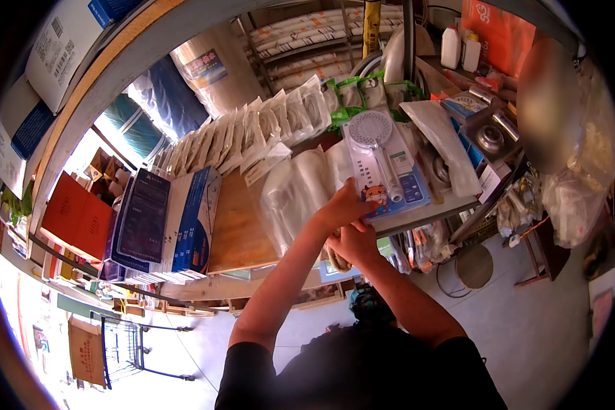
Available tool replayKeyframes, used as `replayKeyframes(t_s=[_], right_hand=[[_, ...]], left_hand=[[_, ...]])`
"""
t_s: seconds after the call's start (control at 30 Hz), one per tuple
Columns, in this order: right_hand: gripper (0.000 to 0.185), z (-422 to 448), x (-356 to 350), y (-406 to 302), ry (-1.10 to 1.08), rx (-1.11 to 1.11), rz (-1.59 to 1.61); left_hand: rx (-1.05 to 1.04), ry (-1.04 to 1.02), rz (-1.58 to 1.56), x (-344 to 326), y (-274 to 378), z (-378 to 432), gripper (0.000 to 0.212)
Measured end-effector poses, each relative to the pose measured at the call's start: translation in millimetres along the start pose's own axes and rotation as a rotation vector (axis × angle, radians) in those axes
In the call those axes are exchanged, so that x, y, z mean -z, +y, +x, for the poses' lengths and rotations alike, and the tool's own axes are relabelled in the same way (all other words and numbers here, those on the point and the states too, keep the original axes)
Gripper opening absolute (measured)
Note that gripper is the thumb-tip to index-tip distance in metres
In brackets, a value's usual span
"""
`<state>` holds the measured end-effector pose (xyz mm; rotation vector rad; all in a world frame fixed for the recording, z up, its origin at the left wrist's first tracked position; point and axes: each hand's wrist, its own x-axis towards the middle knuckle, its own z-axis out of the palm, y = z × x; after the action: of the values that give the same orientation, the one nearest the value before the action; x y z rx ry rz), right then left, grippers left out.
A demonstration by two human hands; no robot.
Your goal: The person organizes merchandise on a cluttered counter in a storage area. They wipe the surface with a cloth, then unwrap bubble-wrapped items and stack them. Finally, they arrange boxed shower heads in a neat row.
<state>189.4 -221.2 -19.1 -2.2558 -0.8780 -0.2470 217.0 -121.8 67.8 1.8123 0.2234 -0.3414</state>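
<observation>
A hand shower in a clear blister pack [405,177] lies on top of other bagged goods near the shelf's front edge. Its round spray face points up, and a cartoon figure is printed on the card. My left hand [342,207] reaches over the pack's lower left corner, thumb and a finger against it; whether it grips is unclear. Just below, my right hand [356,241] is bent close under the left one, its fingers partly hidden. A brownish object [338,260] shows beneath it, too covered to identify. Left of my hands lie clear plastic bags [289,200] with pale contents.
Small packets [266,123] stand in a long row behind. Blue-and-white boxes [192,220] and a red box [77,218] are at left. Boxed metal drain fittings [489,137] sit at right. Overhead runs a shelf edge [77,97]. A round stool [474,266] and a cart [123,348] stand on the floor.
</observation>
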Motion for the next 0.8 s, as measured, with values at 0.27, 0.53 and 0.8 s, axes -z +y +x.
replayKeyframes(t_s=[0.27, 0.53, 0.8], right_hand=[[0.052, -4, -20, 18, 0.043, 0.034, -0.078], [0.042, -5, -3, 6, 0.010, 0.023, 0.014], [0.036, -5, 0, -2, 0.112, 0.003, 0.087]], left_hand=[[-0.139, 0.116, 0.316, -12, 15, -4, 0.080], [-0.104, 0.274, 0.686, -9, -4, 6, 0.080], [-0.337, 0.310, 0.324, -9, -21, -28, 0.061]])
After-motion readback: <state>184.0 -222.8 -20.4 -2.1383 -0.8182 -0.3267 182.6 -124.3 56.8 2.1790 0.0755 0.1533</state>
